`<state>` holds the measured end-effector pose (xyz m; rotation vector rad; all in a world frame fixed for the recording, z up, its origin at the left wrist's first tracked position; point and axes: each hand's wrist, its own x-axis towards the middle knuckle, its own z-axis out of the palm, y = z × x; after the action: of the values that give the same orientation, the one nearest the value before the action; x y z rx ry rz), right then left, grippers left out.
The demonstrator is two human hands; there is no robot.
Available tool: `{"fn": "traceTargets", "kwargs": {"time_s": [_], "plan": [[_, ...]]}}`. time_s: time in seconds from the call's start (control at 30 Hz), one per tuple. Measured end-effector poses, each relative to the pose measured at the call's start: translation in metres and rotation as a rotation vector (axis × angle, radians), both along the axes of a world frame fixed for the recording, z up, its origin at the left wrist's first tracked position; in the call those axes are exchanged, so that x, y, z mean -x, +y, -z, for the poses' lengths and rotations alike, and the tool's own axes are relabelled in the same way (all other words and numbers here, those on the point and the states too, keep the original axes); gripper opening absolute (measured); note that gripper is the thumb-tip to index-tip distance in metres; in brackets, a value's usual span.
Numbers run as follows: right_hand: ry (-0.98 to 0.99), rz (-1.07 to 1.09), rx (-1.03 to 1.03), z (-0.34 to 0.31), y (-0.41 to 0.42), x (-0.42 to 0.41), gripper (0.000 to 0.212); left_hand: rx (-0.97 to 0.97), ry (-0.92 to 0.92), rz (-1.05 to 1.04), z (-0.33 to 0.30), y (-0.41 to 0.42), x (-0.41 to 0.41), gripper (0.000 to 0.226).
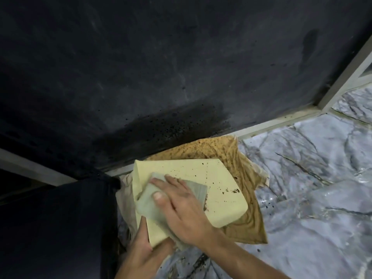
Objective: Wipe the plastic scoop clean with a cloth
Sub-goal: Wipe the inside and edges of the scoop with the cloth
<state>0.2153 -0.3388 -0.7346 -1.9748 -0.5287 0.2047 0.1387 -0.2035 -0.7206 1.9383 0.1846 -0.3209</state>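
Your left hand (141, 246) grips the smooth pale-yellow plastic scoop (201, 190) at 7 o'clock; your right hand (179, 208), fingers spread flat, presses the soft grey cloth (149, 206) on it.

Dim dark wall (161, 67) meets grey marbled floor (312, 178).

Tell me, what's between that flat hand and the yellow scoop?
A grey cloth. In the head view the right hand presses it flat against the scoop, while the left hand grips the scoop's near end.
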Motion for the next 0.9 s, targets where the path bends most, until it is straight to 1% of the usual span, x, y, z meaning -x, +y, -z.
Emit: {"fn": "traceTargets", "kwargs": {"time_s": [0.07,0.13,0.2,0.27,0.33,0.4,0.47,0.53,0.6,0.67,0.77,0.9], "plan": [[-0.116,-0.074,0.179,0.004,0.012,-0.003,0.053,-0.023,-0.027,-0.008,0.002,0.003,-0.003,0.095],[-0.159,-0.159,0.274,0.007,0.01,-0.007,0.061,0.015,-0.032,-0.045,0.006,0.002,-0.004,0.095],[-0.095,-0.152,0.351,0.017,-0.003,-0.016,0.067,0.057,-0.005,-0.076,0.005,-0.002,-0.004,0.089],[0.0,-0.071,0.46,0.033,-0.025,-0.029,0.072,0.071,-0.002,-0.11,0.006,-0.003,-0.002,0.086],[0.071,0.033,0.522,0.051,-0.053,-0.041,0.076,0.072,0.003,-0.154,0.008,-0.003,0.001,0.081],[0.146,0.133,0.527,0.069,-0.079,-0.054,0.081,0.089,0.021,-0.178,0.009,-0.004,0.0,0.079],[0.226,0.244,0.479,0.083,-0.095,-0.066,0.084,0.095,0.039,-0.194,0.009,-0.006,-0.002,0.084],[0.262,0.359,0.459,0.088,-0.093,-0.069,0.084,0.08,0.038,-0.17,0.004,-0.008,-0.004,0.089],[0.254,0.407,0.524,0.082,-0.078,-0.059,0.08,0.055,0.023,-0.127,0.0,-0.009,-0.004,0.089],[0.235,0.37,0.525,0.066,-0.056,-0.042,0.076,0.025,0.007,-0.094,0.002,-0.008,-0.003,0.091],[0.147,0.216,0.439,0.032,-0.018,-0.019,0.071,-0.003,-0.032,-0.028,0.006,-0.009,-0.004,0.098],[-0.009,0.012,0.361,0.012,0.02,-0.034,0.064,-0.058,-0.109,0.03,0.006,-0.011,-0.007,0.11]]}}
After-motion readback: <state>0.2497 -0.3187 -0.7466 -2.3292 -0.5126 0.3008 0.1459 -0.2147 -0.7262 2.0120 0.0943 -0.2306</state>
